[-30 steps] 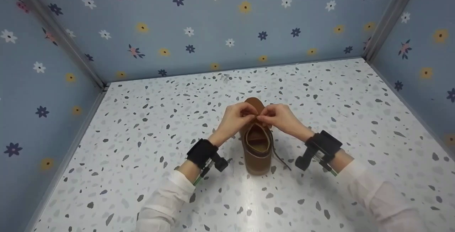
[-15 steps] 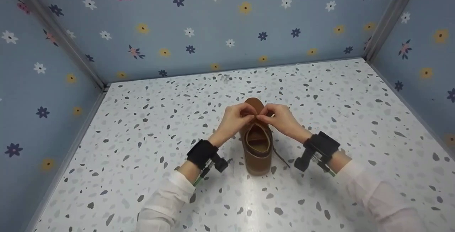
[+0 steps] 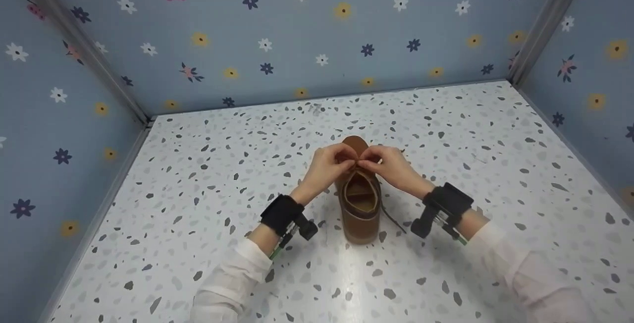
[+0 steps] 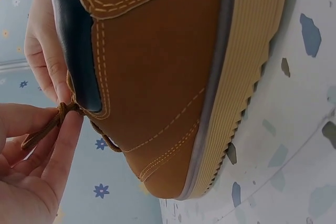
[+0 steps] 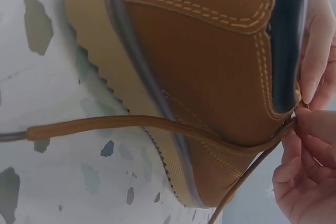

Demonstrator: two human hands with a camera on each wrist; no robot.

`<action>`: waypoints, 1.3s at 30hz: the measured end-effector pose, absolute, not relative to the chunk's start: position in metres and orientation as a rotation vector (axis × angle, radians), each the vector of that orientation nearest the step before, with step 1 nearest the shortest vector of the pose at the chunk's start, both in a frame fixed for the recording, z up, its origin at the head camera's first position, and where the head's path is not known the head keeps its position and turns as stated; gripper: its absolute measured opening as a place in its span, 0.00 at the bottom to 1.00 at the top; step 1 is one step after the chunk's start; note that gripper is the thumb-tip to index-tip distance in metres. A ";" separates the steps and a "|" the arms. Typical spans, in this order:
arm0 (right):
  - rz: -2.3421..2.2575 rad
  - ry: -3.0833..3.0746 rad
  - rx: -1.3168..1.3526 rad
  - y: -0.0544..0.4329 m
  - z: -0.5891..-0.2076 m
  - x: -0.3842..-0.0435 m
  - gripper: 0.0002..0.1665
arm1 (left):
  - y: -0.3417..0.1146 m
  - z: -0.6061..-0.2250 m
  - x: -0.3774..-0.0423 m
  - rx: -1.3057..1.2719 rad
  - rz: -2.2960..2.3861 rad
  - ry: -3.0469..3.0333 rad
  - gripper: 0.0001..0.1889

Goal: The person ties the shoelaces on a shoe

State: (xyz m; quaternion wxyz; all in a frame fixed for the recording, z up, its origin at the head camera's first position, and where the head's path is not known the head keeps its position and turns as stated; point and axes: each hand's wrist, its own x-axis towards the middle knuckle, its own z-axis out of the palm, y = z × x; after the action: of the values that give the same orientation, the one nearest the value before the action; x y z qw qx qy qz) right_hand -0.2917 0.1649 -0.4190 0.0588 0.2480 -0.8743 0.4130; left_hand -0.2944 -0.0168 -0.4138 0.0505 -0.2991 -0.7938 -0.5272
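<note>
Head view: hands (image 3: pixel 326 163) (image 3: pixel 394 164) still at shoelace (image 5: pixel 128 121)

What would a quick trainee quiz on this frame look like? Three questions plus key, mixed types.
1. Multiple choice: in the head view, where does the toe of the brown, yellow-stitched, leather-look shoe point?
A. Toward the person
B. Away from the person
C. To the person's left

2. True or false: the left hand and the right hand both pinch the thin brown cord lace.

3. Fill in: in the head view, the loose lace end nearest the heel trails off on the shoe's ____ side, as the person sees it.

Key: 1. B; 2. True; 3. right
</note>
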 end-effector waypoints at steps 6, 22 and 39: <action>1.246 -2.613 0.771 0.165 -0.420 -0.290 0.03 | -0.015 -0.415 -0.295 -0.892 -1.588 -2.441 0.06; 1.299 -2.639 0.810 0.171 -0.418 -0.289 0.05 | -0.010 -0.419 -0.296 -0.803 -1.444 -2.484 0.06; 1.483 -2.731 0.641 0.179 -0.411 -0.293 0.16 | -0.012 -0.423 -0.294 -0.928 -1.390 -2.369 0.07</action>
State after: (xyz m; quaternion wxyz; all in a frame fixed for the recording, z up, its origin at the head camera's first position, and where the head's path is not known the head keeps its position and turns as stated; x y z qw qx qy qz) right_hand -0.2935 0.1794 -0.4106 -0.0158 0.2018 -0.8606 0.4674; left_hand -0.2945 -0.0122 -0.4227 0.1211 -0.3177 -0.8111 -0.4759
